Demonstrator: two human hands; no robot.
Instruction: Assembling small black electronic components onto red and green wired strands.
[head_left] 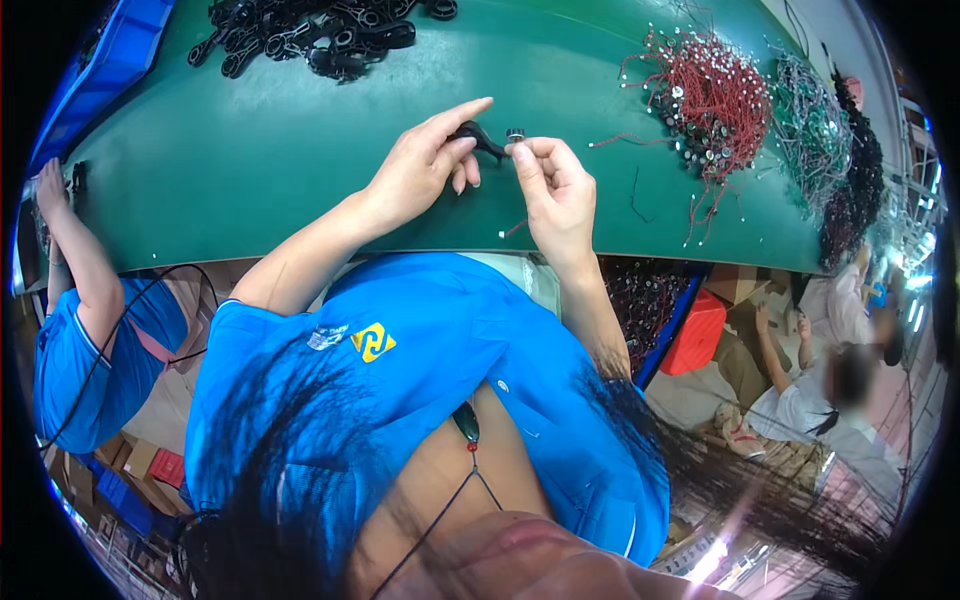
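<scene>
Over the green table (pixel 330 210), my left hand (pixel 410 172) is closed around a curved black plastic part (pixel 482 137), its index finger stretched out. One end of the part sticks out toward my right hand (pixel 560 195). Between thumb and index finger, my right hand pinches a small round component (pixel 515 134) with a dark top and a lighter, metallic side. A short red wire (pixel 514 230) with a white connector shows beside my right wrist; whether it joins the component is hidden by the hand.
Black plastic parts (pixel 320 35) lie heaped at the far side. Right of my hands are piles of red wires (pixel 710 95), pale green wires (pixel 810 130) and black wires (pixel 850 190). A blue bin (pixel 115 75) stands far left, near a co-worker's arm (pixel 85 245).
</scene>
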